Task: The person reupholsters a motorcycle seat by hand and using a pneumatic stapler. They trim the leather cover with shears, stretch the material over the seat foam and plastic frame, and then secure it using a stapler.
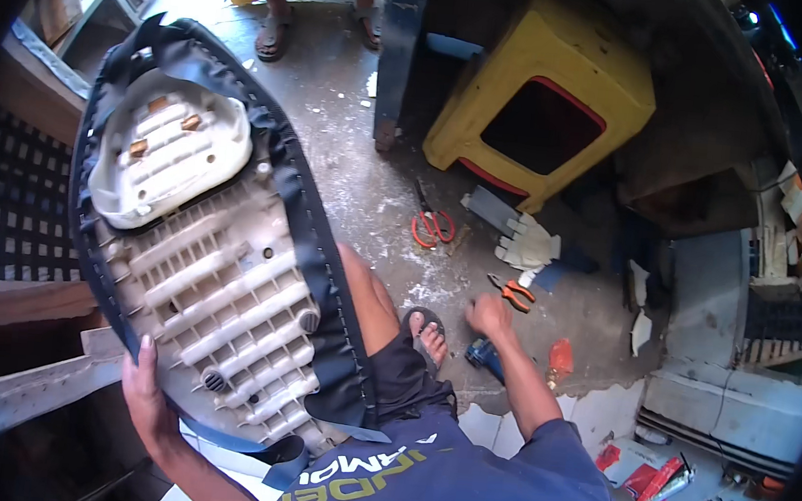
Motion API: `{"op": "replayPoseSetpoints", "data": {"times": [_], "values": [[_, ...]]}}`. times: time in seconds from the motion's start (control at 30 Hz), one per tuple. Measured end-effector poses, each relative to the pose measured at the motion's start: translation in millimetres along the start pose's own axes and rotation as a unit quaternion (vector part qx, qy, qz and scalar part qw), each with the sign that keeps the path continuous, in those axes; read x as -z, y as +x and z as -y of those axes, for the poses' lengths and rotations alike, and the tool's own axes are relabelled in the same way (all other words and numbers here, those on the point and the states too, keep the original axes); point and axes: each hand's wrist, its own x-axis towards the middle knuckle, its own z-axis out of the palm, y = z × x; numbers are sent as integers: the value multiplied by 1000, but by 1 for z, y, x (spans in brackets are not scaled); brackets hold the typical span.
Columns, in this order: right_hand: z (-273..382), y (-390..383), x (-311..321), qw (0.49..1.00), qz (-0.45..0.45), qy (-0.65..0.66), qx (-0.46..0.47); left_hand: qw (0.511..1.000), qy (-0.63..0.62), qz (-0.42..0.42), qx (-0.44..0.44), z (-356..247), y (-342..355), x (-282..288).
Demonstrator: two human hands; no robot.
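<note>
- Head view: the left hand [150, 393] has its grip around the lower left rim of a long seat [227, 278], thumb on the underside, the other fingers hidden behind.
- Right hand [489, 317]: fingers curled into a narrow grip; whether anything is inside, I cannot tell. It is just beside orange-handled pliers [517, 299].
- Left forearm rises from the lower edge to the seat; right arm reaches forward, bent at the elbow, above the floor [378, 191].
- The seat is in front of the person's left side, underside toward the camera, overlapping the bare leg.
- Its base is pale, stained, hard plastic with a grid of raised ribs and a rounded raised panel; a black, smooth cover [313, 252] folds over the rim, with a row of small fastening marks.
- Red-handled scissors [433, 229] and pale fabric gloves [528, 244] lie on the dusty floor.
</note>
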Motion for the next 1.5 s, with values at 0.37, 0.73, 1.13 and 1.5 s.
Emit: {"op": "replayPoseSetpoints", "data": {"times": [0.37, 0.73, 1.13, 1.5], "values": [[113, 193, 58, 995, -67, 70, 31, 996, -64, 68, -2, -1, 7, -23], [69, 61, 81, 801, -52, 550, 230, 979, -198, 45, 4, 7, 1, -29], [66, -146, 92, 826, 15, 419, 377, 966, -207, 13, -153, 24, 13, -35], [87, -202, 53, 884, -66, -1, 462, 961, -212, 16, -174, 21, 10, -38]]}}
